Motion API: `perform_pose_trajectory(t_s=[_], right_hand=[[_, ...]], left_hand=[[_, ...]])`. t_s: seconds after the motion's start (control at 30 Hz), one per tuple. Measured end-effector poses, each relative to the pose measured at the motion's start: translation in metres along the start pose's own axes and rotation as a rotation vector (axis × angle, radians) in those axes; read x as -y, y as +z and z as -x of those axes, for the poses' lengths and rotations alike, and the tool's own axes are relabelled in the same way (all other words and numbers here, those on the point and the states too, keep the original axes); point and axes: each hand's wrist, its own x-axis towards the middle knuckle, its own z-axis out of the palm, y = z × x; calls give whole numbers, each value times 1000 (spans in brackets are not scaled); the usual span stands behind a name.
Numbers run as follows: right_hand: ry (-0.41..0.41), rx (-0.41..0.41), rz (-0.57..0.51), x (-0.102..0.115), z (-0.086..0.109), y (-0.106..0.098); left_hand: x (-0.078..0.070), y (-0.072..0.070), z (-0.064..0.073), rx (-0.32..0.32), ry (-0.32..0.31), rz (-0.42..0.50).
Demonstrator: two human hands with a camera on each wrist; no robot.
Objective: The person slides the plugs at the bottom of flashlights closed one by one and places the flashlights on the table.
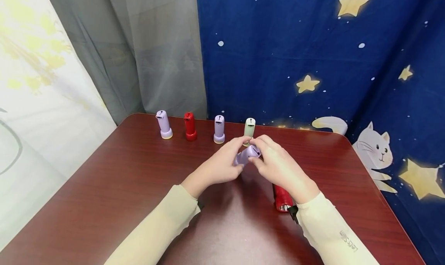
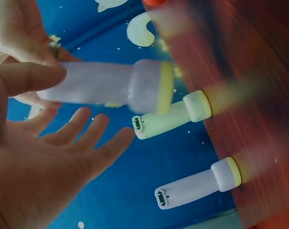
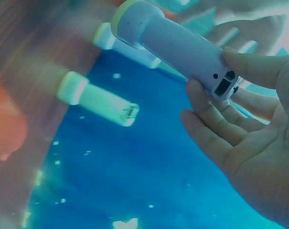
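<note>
Between the two hands a lavender flashlight (image 1: 247,155) is held up off the table, tilted, its yellow-rimmed head away from the right palm. My right hand (image 3: 259,129) pinches its tail end between thumb and fingers, beside the charging port. My left hand (image 2: 53,157) is spread around the flashlight, fingers extended and apart from the barrel; its thumb overlaps the tail in the left wrist view. Just behind the hands stands a pale green flashlight (image 2: 173,117), head down. Under my right wrist lies a red flashlight (image 1: 283,198), partly hidden by the forearm.
Along the far side of the dark red table (image 1: 139,195) stand two more lavender flashlights, one at the far left (image 1: 164,124) and one nearer the middle (image 1: 219,129), with an upright red flashlight (image 1: 189,126) between them. A blue starred curtain (image 1: 264,56) hangs behind.
</note>
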Motion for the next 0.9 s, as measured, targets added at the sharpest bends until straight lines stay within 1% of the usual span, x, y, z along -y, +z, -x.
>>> perform_pose_trajectory(t_s=[0.1,0.17,0.23,0.33,0.4,0.47,0.57,0.63,0.7,0.77,0.9], right_hand=[[-22,-26,-39,11,3,-10],[-30,-48,-62,17,5,-18],[-36,-81,-87,23,8,-25],[-33,-160,-122,29,13,-33],[-23,-205,-153,33,16,-37],[3,-226,-186,35,18,-40],[78,-202,-264,38,18,-46],[148,-168,-326,39,19,-50],[215,-128,-377,42,20,-53],[256,-97,-395,45,22,-55],[267,-82,-380,53,27,-57]], left_hand=[[-6,-5,5,4,-26,16],[-13,-8,6,-9,-28,23],[-19,-12,6,-34,-17,29],[-30,-16,7,-105,23,29],[-35,-17,7,-177,61,10],[-38,-14,6,-261,95,-27],[-42,-8,5,-384,148,-80],[-43,-2,5,-441,180,-96],[-43,3,5,-484,212,-109],[-41,7,5,-517,240,-132],[-41,9,5,-568,264,-187]])
